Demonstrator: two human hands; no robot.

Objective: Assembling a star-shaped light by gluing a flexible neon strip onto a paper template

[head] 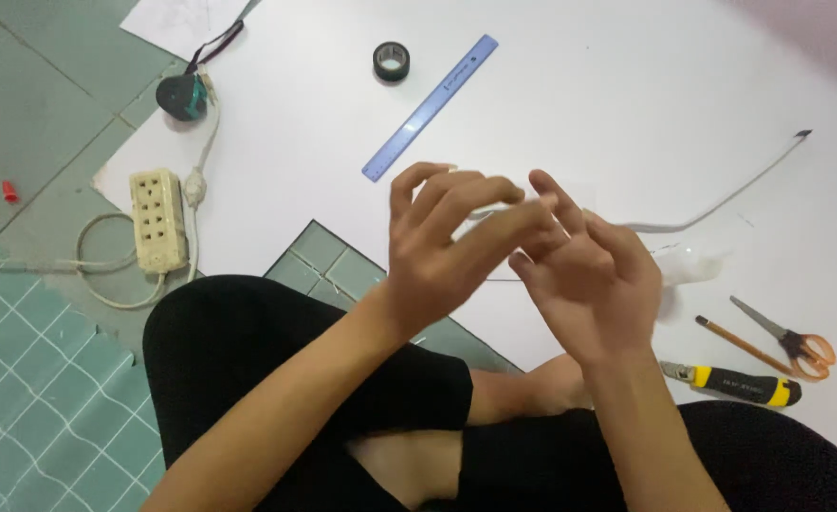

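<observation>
My left hand (442, 251) and my right hand (594, 289) are raised together over my crossed legs, above a large white sheet (627, 95) on the floor. I see the backs of both hands. The left hand's curled fingertips touch the right hand's outstretched fingers. Whether anything small is pinched between them is not visible. A thin white strip (722, 201) curves across the sheet just beyond the hands. A small clear plastic object (691, 265) lies right of my right hand.
On the sheet lie a blue ruler (430, 107) and a black tape roll (392, 61). Orange-handled scissors (798, 343), a pencil (741, 346) and a yellow-black utility knife (736, 382) are at right. A power strip (157, 220), plug (183, 97) and green cutting mat (20, 379) are at left.
</observation>
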